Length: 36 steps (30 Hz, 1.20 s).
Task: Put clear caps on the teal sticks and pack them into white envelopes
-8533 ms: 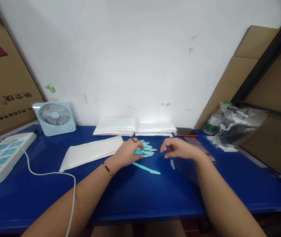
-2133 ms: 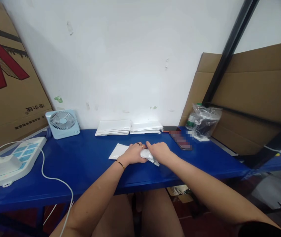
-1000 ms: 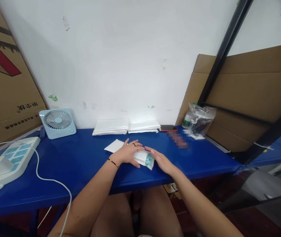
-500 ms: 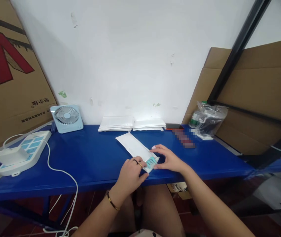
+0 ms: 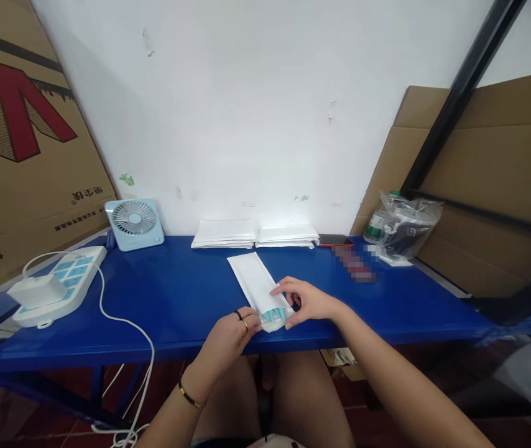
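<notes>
Left hand [image 5: 234,334] at 8 o'clock of the mouth of the white padded envelope [image 5: 251,274], fingers narrow, pinching the left corner. Envelope flat on the desk [image 5: 176,298], close to the front edge, far end toward 11, mouth toward 5. Turquoise sticks [image 5: 275,314] bunched in the mouth, ends showing; how deep inside, can't tell. Right hand [image 5: 312,303] at 2 o'clock of the mouth, thumb and index wide apart, thumb at the right corner, index on the top face.

To do it well: pin the left corner lightly, just enough to stop pivoting. Hold the mouth broad and flat, not bowed, with stick ends side by side. Nudge any stray end lengthwise toward 11, never sideways; probably prone to snag on the lip otherwise. Mind the desk edge at 6.

Surface and room, clock centred on the envelope: printed carton [image 5: 23,112] at 10, power strip [image 5: 76,280] at 9, light blue fan [image 5: 135,224] at 10, left white stack [image 5: 224,233] at 11, bare-ish scuffed wall [image 5: 256,112] at 12, right white stack [image 5: 287,235] at 1, dark phone [image 5: 335,240], bottle [image 5: 375,227] and clear bag [image 5: 410,227] around 2, black post [image 5: 466,93] and cardboard [image 5: 512,149] beyond
</notes>
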Each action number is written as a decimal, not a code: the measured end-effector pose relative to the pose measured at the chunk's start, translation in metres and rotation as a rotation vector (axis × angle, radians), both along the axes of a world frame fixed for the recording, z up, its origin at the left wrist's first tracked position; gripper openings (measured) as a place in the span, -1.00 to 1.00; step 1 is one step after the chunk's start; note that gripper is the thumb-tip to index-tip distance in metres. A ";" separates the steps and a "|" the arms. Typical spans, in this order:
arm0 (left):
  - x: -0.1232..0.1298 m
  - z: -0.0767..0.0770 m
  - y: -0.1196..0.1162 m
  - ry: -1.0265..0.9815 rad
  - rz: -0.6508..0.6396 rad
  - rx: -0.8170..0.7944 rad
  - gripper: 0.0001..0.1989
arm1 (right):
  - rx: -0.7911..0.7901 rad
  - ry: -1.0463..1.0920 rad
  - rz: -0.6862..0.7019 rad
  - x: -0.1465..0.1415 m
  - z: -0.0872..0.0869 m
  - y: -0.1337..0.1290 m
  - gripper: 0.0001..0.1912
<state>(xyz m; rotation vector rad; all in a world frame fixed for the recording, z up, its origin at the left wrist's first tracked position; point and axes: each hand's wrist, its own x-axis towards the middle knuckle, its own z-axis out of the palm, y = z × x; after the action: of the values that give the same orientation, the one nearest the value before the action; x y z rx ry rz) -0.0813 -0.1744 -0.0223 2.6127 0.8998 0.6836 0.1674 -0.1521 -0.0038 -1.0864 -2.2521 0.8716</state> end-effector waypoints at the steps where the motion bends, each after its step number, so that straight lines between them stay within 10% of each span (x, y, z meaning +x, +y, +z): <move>1: -0.002 0.001 0.000 -0.011 -0.007 -0.014 -0.76 | 0.019 0.013 -0.028 0.000 -0.001 0.000 -0.41; 5: -0.006 0.003 -0.001 -0.046 0.011 -0.025 -0.77 | 0.143 0.054 -0.207 -0.011 -0.009 -0.002 -0.69; 22: -0.015 -0.003 -0.007 -0.063 0.046 0.085 -0.81 | 0.323 -0.342 -0.506 -0.059 -0.007 -0.007 -0.63; 28: -0.026 -0.001 -0.004 -0.093 0.073 0.045 -0.84 | 0.104 -0.053 -0.130 -0.032 -0.006 0.001 -0.49; 36: -0.028 0.000 -0.004 -0.173 0.159 -0.058 -0.82 | 0.143 0.073 -0.154 -0.028 -0.015 -0.010 -0.67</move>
<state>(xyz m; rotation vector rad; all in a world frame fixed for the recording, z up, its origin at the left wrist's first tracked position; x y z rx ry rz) -0.1092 -0.1782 -0.0225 2.4065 1.0642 0.8948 0.1394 -0.1617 -0.0191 -1.1259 -2.1052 0.6656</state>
